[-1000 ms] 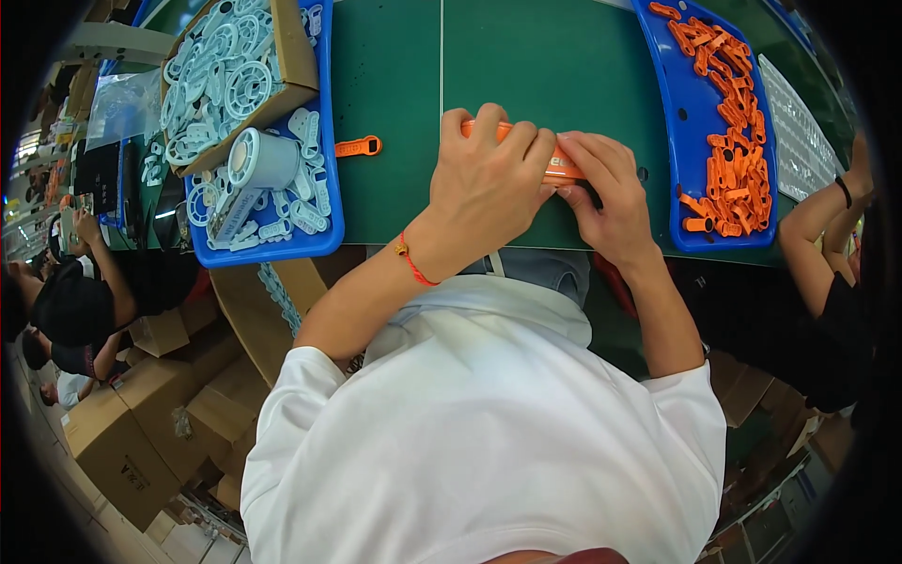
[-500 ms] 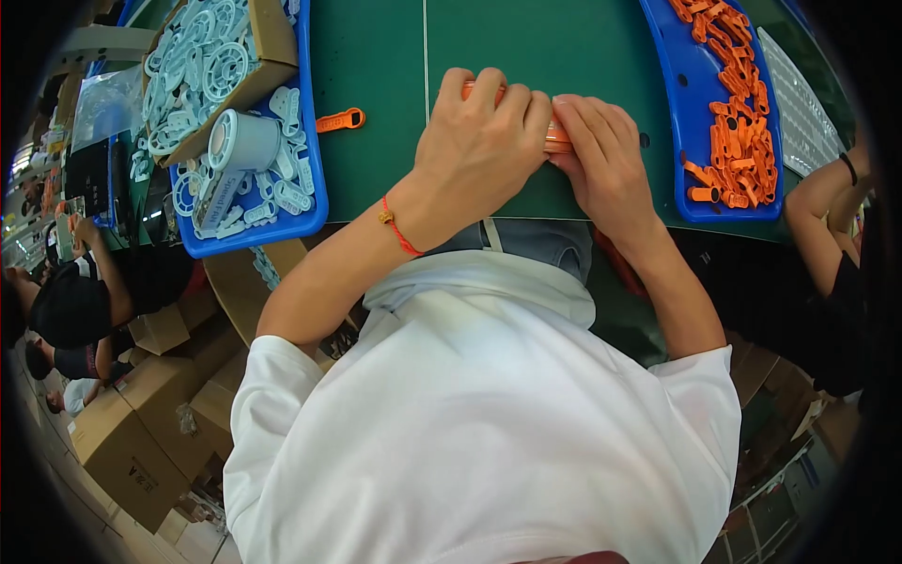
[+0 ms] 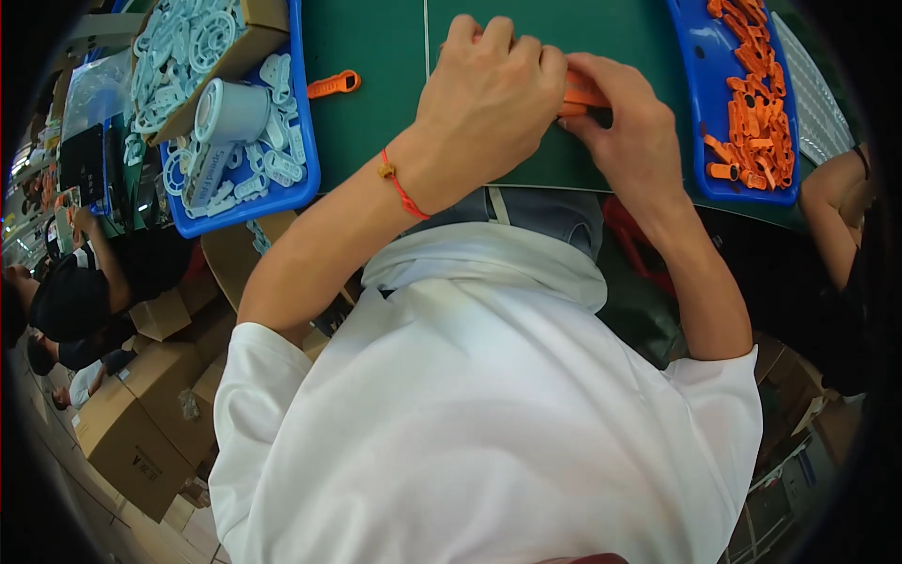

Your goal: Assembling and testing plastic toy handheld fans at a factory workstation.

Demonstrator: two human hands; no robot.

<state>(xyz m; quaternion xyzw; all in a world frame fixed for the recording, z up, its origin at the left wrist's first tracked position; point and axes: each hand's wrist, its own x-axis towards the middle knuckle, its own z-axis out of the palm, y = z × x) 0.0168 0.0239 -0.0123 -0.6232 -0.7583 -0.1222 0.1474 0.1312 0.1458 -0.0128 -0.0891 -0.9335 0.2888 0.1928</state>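
Observation:
Above the green table (image 3: 376, 141), near its front edge, both my hands are closed around an orange plastic part (image 3: 581, 99). My left hand (image 3: 490, 103) curls over its left end, back of the hand up, and hides most of it. Thumb and fingers of my right hand (image 3: 628, 122) pinch the right end, where an orange strip shows between the hands. To the left, a loose orange clip-like piece (image 3: 334, 85) with a round hole in one end lies flat on the table.
A blue tray (image 3: 305, 155) at left bears a cardboard box (image 3: 254, 42) of pale blue plastic parts and a pale blue spool (image 3: 230, 111). Another blue tray (image 3: 700, 94) at right holds several orange pieces (image 3: 761, 127). People sit at both sides; cartons (image 3: 141, 423) stand at lower left.
Both hands have shifted slightly upward in the picture, still on the orange part. My right hand has turned and bent its fingers more. The whole view has shifted a little.

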